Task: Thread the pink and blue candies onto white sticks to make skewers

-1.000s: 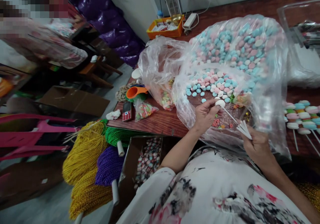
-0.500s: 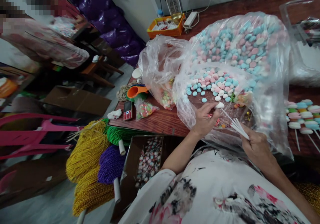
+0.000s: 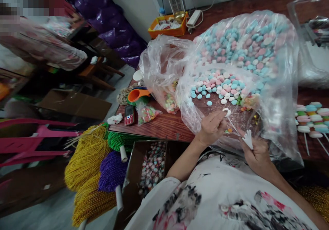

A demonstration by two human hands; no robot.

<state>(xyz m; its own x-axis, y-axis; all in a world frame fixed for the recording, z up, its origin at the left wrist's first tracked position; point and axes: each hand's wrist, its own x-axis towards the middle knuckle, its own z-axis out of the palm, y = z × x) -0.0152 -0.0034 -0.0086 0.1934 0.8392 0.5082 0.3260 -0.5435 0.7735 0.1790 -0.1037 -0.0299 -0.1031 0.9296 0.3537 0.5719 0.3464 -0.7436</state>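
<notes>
My left hand [image 3: 212,127] is closed, its fingertips pinching a small white candy piece [image 3: 226,112] at the upper end of a thin white stick [image 3: 233,125]. That stick slants down to my right hand [image 3: 257,149], which is closed round a bunch of white sticks [image 3: 247,140]. Both hands are over the near edge of an opened clear plastic bag [image 3: 190,115]. Just beyond them lie loose pink, blue and white candies [image 3: 226,86], with many more inside the bag behind.
Finished candy sticks [image 3: 308,118] lie at the right. Left on the table [image 3: 164,125] are a phone [image 3: 129,115], an orange scoop [image 3: 137,94] and a small candy bag [image 3: 149,113]. An open box [image 3: 132,170] stands below, beside coloured cords [image 3: 87,158]. A person [image 3: 48,46] sits upper left.
My left fingers have drawn closer together around the white piece. My right hand has shifted slightly, and its bunch of sticks now points more upright. The view has moved a little.
</notes>
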